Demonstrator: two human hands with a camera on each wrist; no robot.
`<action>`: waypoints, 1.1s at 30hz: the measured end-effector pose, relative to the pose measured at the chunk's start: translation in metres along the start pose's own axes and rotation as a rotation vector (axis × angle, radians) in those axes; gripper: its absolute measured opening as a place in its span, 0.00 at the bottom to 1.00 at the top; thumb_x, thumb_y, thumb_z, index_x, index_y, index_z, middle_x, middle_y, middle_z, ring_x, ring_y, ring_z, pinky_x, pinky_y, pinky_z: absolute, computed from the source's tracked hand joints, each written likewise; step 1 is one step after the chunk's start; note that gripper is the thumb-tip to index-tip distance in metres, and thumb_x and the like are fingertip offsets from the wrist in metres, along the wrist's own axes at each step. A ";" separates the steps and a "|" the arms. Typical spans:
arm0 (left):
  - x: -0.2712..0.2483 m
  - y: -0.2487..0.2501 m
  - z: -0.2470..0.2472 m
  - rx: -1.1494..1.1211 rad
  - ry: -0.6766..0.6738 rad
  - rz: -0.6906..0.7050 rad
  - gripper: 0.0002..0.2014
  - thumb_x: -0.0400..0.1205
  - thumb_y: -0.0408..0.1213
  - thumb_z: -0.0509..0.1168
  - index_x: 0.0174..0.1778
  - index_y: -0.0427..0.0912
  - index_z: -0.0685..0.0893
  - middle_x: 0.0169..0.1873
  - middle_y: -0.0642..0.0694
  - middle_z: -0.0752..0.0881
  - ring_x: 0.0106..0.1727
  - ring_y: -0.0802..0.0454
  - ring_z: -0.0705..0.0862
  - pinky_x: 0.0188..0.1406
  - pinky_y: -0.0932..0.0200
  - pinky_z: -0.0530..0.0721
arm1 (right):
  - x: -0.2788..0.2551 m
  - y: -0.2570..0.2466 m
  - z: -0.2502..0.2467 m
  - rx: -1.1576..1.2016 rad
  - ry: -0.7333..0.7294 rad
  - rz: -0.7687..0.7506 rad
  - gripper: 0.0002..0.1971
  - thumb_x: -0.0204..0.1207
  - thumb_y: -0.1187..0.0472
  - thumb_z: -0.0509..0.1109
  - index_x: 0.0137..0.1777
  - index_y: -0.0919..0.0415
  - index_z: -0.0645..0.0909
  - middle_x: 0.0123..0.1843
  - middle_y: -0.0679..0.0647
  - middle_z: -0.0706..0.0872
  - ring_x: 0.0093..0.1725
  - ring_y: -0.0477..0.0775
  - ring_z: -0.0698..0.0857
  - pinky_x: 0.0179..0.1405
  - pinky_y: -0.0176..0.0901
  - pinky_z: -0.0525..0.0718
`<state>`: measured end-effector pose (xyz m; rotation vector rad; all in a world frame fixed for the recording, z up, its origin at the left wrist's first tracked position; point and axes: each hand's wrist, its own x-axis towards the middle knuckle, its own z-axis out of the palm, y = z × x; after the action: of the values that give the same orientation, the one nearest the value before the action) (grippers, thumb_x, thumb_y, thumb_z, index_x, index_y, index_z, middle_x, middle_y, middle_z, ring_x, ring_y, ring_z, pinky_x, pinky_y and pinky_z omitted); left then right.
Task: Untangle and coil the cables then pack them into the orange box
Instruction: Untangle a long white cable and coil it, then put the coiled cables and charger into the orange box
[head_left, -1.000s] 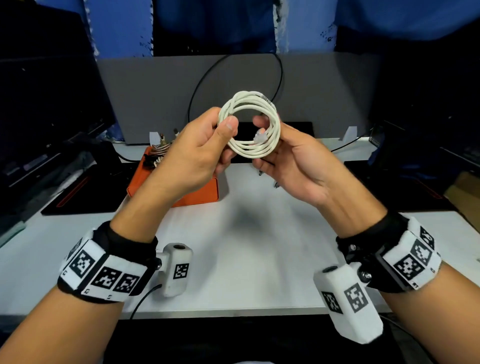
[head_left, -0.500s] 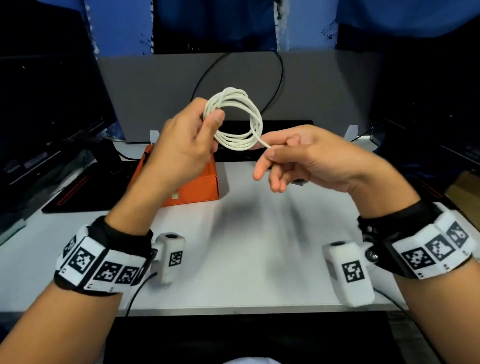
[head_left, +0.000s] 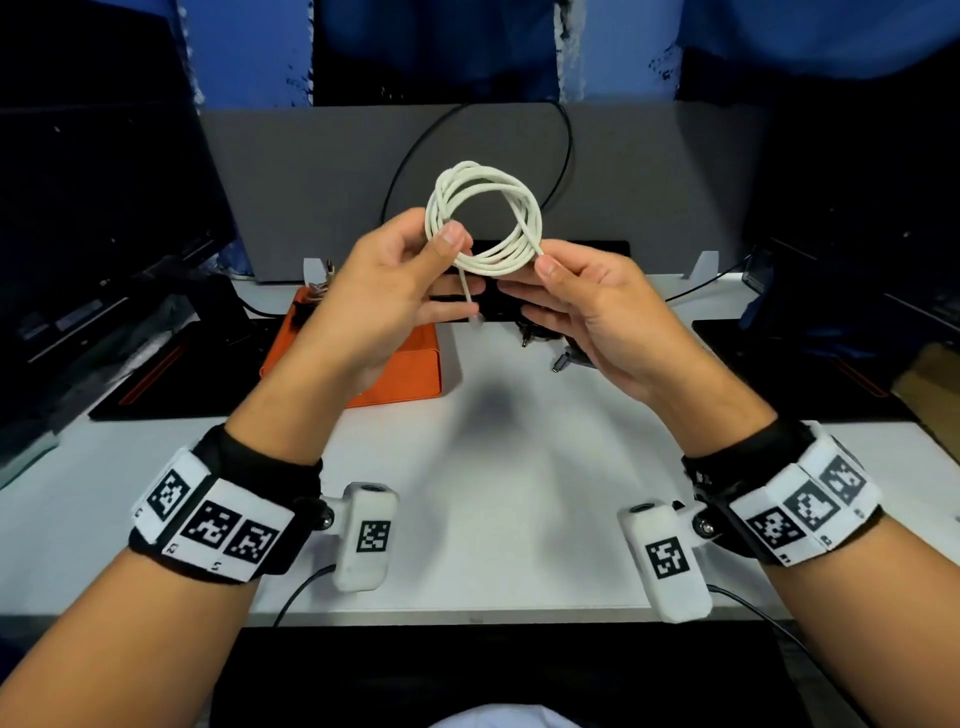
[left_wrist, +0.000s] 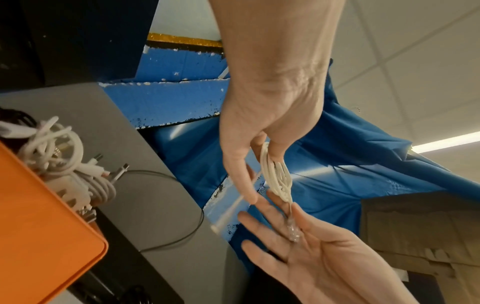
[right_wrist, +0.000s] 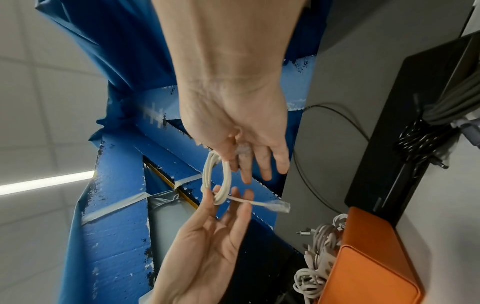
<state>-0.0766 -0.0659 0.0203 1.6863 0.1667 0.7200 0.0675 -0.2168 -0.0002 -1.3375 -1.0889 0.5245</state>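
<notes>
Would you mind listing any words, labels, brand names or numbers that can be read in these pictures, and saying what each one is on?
No readable text in any view.
Left wristband: black-and-white square code markers, with tiny marks below them too small to read.
Right wristband: the same kind of markers, no legible writing.
Orange box: no label visible.
White cable coil: no print visible.

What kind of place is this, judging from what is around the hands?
Probably an office or lab workstation: a white desk with a grey divider panel behind it, a dark monitor at the left, and ceiling tiles overhead.
</notes>
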 end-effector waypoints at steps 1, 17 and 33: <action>0.000 0.001 0.000 -0.082 0.013 -0.014 0.09 0.92 0.39 0.61 0.57 0.37 0.82 0.55 0.35 0.90 0.57 0.38 0.92 0.57 0.46 0.91 | 0.000 0.001 0.002 0.016 -0.006 0.009 0.17 0.94 0.58 0.57 0.77 0.57 0.81 0.71 0.53 0.89 0.71 0.50 0.87 0.82 0.61 0.74; 0.016 -0.025 -0.073 0.687 -0.056 -0.348 0.20 0.88 0.53 0.65 0.48 0.38 0.88 0.39 0.42 0.94 0.37 0.43 0.91 0.36 0.50 0.88 | 0.012 0.043 0.002 -0.151 0.015 0.191 0.13 0.91 0.63 0.62 0.62 0.64 0.88 0.47 0.60 0.95 0.36 0.52 0.91 0.41 0.41 0.87; 0.025 -0.087 -0.096 1.551 -0.467 -0.525 0.24 0.87 0.44 0.59 0.32 0.40 0.94 0.28 0.48 0.91 0.34 0.46 0.89 0.46 0.52 0.89 | 0.117 0.092 0.073 -0.162 0.059 0.187 0.12 0.92 0.62 0.60 0.49 0.57 0.82 0.41 0.58 0.94 0.52 0.58 0.91 0.69 0.59 0.84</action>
<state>-0.0848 0.0493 -0.0443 2.9870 0.9666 -0.4275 0.0823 -0.0622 -0.0577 -1.5980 -0.9795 0.5392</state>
